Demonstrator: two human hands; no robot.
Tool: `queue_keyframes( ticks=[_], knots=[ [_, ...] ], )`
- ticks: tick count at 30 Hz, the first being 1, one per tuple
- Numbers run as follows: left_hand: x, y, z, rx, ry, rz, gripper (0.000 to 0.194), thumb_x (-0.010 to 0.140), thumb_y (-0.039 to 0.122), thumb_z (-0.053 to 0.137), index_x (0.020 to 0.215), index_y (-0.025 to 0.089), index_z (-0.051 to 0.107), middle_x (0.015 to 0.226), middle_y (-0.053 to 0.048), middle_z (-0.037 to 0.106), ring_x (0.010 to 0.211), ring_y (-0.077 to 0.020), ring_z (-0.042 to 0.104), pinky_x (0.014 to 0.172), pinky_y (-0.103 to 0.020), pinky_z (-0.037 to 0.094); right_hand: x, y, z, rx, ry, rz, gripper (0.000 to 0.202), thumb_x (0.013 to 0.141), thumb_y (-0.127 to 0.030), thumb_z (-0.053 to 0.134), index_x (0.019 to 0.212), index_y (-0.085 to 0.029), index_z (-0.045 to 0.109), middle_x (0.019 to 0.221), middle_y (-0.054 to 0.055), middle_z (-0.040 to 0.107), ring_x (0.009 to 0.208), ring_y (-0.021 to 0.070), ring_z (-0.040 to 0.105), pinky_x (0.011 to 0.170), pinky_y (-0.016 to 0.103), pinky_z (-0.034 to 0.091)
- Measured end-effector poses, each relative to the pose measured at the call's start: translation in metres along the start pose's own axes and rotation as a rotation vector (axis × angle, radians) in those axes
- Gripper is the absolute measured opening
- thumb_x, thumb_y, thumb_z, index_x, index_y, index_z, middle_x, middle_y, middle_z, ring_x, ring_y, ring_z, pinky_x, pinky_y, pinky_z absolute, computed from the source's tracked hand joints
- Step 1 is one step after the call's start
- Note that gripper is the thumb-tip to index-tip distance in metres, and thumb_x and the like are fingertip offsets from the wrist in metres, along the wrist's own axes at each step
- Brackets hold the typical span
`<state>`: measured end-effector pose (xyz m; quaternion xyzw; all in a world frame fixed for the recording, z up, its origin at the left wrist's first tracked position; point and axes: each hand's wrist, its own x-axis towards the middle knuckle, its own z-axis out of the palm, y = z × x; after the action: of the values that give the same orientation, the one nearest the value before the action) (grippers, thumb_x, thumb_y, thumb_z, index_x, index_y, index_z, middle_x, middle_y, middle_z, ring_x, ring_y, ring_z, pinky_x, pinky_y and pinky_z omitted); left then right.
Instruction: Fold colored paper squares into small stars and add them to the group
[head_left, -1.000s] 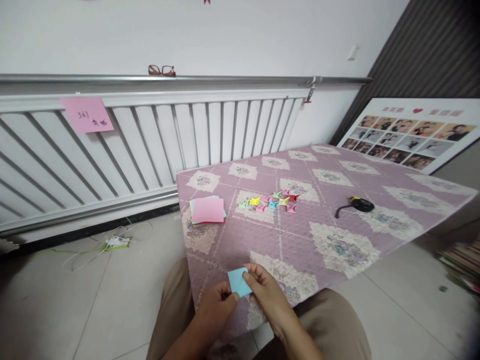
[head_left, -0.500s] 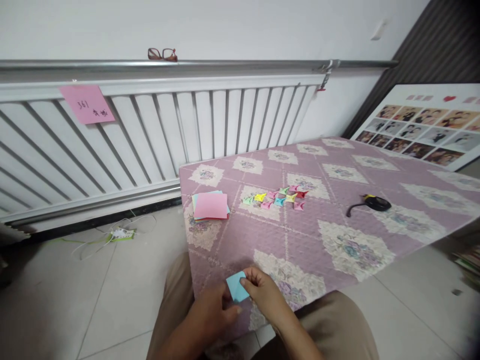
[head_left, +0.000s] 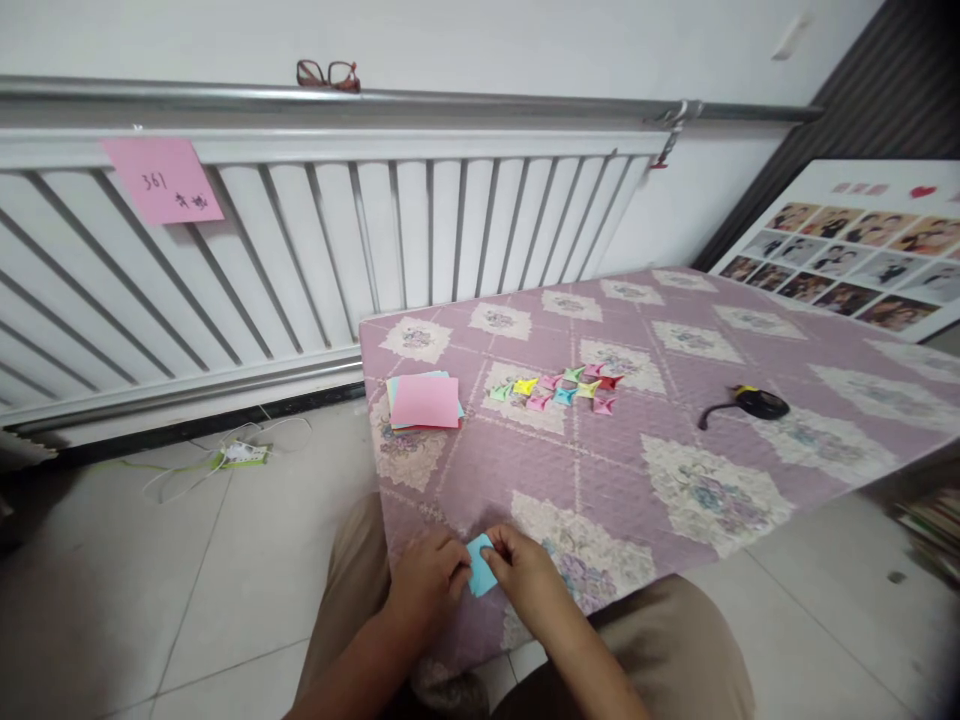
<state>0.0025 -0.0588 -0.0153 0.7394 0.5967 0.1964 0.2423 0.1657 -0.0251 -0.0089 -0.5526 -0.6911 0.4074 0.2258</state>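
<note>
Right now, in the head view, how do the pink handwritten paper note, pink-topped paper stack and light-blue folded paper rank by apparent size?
Largest to smallest:
pink note
paper stack
blue paper, partly covered by fingers

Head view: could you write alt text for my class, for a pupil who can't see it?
A person's right hand pinches a small piece of blue paper, the left hand at its edge, above a flower-patterned tablecloth. Beyond lie a stack of coloured paper, pink on top, and a cluster of folded paper shapes; a white radiator stands behind.
</note>
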Motion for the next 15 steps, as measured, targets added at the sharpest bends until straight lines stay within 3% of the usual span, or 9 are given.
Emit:
queue_keyframes(
  ticks=[7, 15],
  knots=[
    [0.005, 0.004, -0.002, 0.16, -0.109, -0.019, 0.007, 0.085, 0.024, 0.057, 0.089, 0.023, 0.063, 0.096, -0.002, 0.061, 0.093, -0.021, 0.054, 0.082, -0.034, 0.039, -0.004, 0.006, -0.003, -0.412, 0.141, -0.174, 0.011, 0.079, -0.012, 0.056, 0.086, -0.02, 0.061, 0.086, 0.007, 0.06, 0.087, 0.0239, 0.057, 0.078, 0.035, 0.044],
    [0.023, 0.001, -0.016, 0.145, -0.231, 0.052, 0.023, 0.079, 0.028, 0.061, 0.101, 0.024, 0.057, 0.104, -0.003, 0.057, 0.097, -0.0221, 0.053, 0.082, -0.033, 0.041, -0.008, 0.012, -0.01, -0.405, 0.086, -0.2, 0.014, 0.076, -0.01, 0.061, 0.086, -0.02, 0.063, 0.083, 0.005, 0.059, 0.083, 0.0222, 0.057, 0.073, 0.033, 0.046]
  ],
)
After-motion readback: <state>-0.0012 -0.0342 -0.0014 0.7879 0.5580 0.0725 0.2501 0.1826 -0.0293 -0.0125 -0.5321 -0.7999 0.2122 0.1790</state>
